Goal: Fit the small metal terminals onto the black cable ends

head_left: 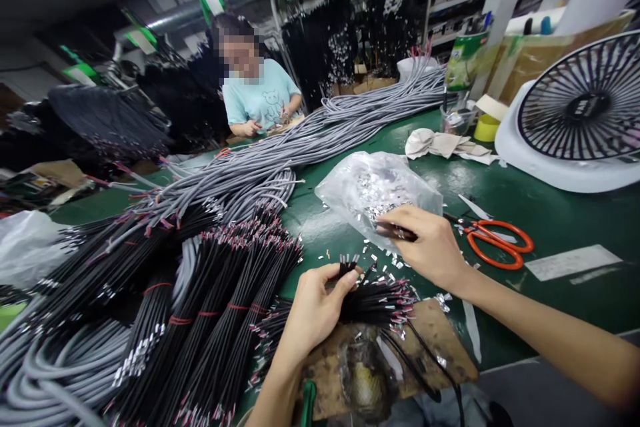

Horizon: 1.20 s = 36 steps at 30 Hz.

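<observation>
My left hand is closed around several black cables, their pale tips sticking up between thumb and fingers. A bundle of black cables with pink and white ends lies beside it. My right hand is closed at the near edge of a clear plastic bag of small silvery pieces. Something slim and dark shows under its fingers; I cannot make out its kind. Loose silvery pieces lie on the green table between both hands.
Red-handled scissors lie right of my right hand. A white fan stands at the right. Bundled black cables and long grey cables cover the left and back. A stained board lies in front; a co-worker sits opposite.
</observation>
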### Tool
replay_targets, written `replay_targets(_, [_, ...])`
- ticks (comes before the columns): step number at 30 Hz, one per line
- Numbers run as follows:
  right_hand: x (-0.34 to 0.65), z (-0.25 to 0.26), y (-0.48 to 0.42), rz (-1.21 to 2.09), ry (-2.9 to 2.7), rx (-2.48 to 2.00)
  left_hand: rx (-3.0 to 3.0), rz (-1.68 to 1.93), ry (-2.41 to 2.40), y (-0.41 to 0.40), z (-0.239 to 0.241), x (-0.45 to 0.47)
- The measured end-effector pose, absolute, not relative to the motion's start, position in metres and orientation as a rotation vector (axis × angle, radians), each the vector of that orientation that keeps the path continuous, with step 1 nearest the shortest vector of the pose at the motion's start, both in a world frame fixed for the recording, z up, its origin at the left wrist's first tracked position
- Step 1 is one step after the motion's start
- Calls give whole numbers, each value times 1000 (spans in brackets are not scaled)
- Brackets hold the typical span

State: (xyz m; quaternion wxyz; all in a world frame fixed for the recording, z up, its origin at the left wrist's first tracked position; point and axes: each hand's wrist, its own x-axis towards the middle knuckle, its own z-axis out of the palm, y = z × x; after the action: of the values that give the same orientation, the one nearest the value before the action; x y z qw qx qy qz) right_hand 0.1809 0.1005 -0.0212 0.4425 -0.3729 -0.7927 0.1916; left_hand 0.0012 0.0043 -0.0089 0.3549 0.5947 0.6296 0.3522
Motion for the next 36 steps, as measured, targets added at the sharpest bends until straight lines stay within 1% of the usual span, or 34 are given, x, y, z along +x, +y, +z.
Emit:
replay_targets(6, [166, -31, 83, 1075, -2049, -805, 1484, 944, 1712, 6, -15, 4])
replay_targets(9, [163, -30, 78, 1214, -2003, -799, 1433, 982, 1733, 4, -16, 6])
replay_targets(15, [163, -26, 73, 1092, -2056, -756, 1414, 1039, 1742, 1, -18, 5])
replay_targets(25, [165, -27, 72, 1066, -2124, -700, 1408, 1060, 1759, 2, -18, 6])
replay_targets(30, [167, -27, 72, 1021, -2157, -702, 1315, 1015, 1586, 2, -12, 2])
replay_targets(36, [168, -25, 73, 1075, -2044, -697, 1392, 911, 1450, 2, -2, 0])
